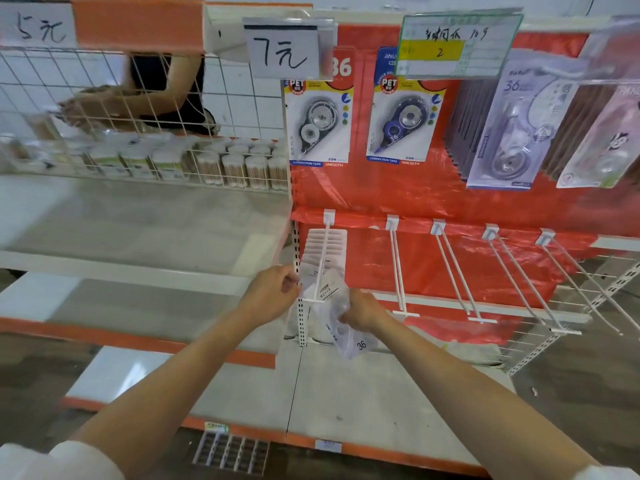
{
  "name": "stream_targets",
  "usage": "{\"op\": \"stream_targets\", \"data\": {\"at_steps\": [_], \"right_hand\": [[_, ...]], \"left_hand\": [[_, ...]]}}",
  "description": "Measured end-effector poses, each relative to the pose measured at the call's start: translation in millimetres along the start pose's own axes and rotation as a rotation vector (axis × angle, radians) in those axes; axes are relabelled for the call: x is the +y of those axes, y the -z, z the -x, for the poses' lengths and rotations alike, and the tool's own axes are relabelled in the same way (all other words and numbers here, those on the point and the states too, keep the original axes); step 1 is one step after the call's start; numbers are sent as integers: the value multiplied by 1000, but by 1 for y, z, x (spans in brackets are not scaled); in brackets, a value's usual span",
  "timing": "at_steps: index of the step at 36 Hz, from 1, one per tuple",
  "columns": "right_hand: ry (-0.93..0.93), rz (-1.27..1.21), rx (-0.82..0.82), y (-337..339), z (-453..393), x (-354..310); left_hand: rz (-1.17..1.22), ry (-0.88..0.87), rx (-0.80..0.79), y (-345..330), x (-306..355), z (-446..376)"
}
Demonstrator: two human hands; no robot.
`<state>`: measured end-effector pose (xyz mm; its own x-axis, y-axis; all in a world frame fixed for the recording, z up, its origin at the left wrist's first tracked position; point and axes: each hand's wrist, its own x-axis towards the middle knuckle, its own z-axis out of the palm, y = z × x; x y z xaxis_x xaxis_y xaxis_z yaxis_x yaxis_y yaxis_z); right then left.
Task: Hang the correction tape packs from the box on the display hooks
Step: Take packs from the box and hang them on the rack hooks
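**Both hands work a pack at the leftmost lower hook**

The left hand [273, 294] pinches the top edge of a correction tape pack [323, 289] at the tip of the leftmost lower hook [320, 268], fingers curled on the card. The right hand [360, 311] grips a clear-wrapped pack [348, 336] marked 36, tilted just below the hook's crossbar. Behind them a row of white packs [325, 242] already hangs on the same hook, against the red back panel [433, 271]. Four neighbouring hooks [398, 268] to the right carry nothing. On the upper row hang carded correction tapes [317, 123], under a price sign [282, 51] reading 7元. Another person [162, 88] stands behind the wire shelf [138, 109].
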<state>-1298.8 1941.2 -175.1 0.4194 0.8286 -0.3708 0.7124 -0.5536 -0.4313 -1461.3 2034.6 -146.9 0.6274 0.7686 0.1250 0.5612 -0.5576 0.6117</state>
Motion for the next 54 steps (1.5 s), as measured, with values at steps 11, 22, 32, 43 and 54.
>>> {"op": "stream_targets", "data": {"at_steps": [11, 22, 32, 43, 54], "right_hand": [[-39, -5, 106, 18, -49, -1], [22, 278, 240, 70, -42, 23], [74, 348, 297, 129, 11, 81], [-74, 248, 377, 166, 83, 186], [-287, 61, 477, 178, 169, 326]], "left_hand": [[-86, -64, -42, 13, 7, -1], [-183, -224, -74, -4, 32, -23], [-270, -457, -151, -54, 91, -32], [-289, -738, -273, -127, 206, -25], [-452, -973, -474, -235, 315, 2]]}}
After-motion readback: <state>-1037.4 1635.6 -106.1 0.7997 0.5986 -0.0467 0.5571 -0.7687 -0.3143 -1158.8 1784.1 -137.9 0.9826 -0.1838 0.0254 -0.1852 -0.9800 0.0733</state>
